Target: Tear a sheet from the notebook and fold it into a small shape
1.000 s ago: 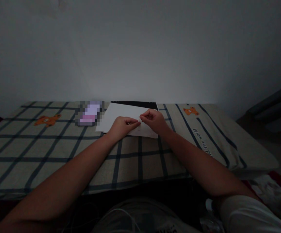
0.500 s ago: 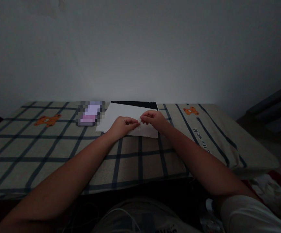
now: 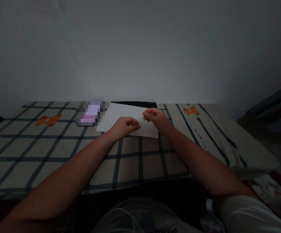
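Note:
My left hand (image 3: 125, 127) is closed in a pinch, thumb against fingertips, low over a white sheet of paper (image 3: 113, 114). Facing it from the right, my right hand (image 3: 157, 119) also pinches, a little higher and farther back. Between the two sets of fingertips there is a small gap with a faint pale trace in it, too small and dim to name. The sheet lies slantwise on a black sheet or cover (image 3: 140, 104) with a row of small light marks along its far edge.
A pixelated phone-like device (image 3: 91, 114) with a purple and pink screen lies left of the paper. A checked cloth with bear prints covers the table (image 3: 140, 161). The grey wall (image 3: 140, 58) rises behind it. A clear plastic bottle (image 3: 210, 220) is below, near my right elbow.
My right hand has shifted slightly up and to the right, so the fingertips are a bit farther apart. My left hand stays nearly in place. The paper has not moved.

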The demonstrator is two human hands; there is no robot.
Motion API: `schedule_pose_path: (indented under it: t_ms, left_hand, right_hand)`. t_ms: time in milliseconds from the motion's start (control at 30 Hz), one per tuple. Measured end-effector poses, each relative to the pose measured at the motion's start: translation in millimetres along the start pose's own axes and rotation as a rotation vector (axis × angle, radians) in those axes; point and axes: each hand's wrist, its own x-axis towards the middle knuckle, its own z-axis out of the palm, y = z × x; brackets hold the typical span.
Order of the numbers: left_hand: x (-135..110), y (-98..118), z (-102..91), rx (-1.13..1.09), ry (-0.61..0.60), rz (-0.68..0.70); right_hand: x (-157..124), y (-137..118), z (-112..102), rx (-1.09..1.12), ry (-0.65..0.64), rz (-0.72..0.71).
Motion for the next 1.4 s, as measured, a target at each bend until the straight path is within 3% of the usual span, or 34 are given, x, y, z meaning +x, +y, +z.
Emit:
schedule_pose_path:
  t_ms: [200, 433, 967, 1233, 1400]
  left_hand:
    - [1, 0, 0.2, -0.091, -0.034, -0.018]
    - [0, -4, 0.3, -0.150, -0.051, 0.125]
    - [-3, 3, -6.3, 0.245, 0.051, 0.519]
    - [-4, 6, -7.5, 0.320, 0.060, 0.571]
    - [-4, 6, -7.0, 0.275, 0.134, 0.459]
  right_hand:
    - [-1, -4, 1, 0.019, 0.044, 0.021]
    - [2, 0, -3, 0.014, 0.098, 0.045]
    - [2, 1, -1, -0.011, 0.091, 0.058]
    - [1, 2, -2, 0.004, 0.020, 0.021]
    - [-1, -1, -3, -0.056, -0.069, 0.005]
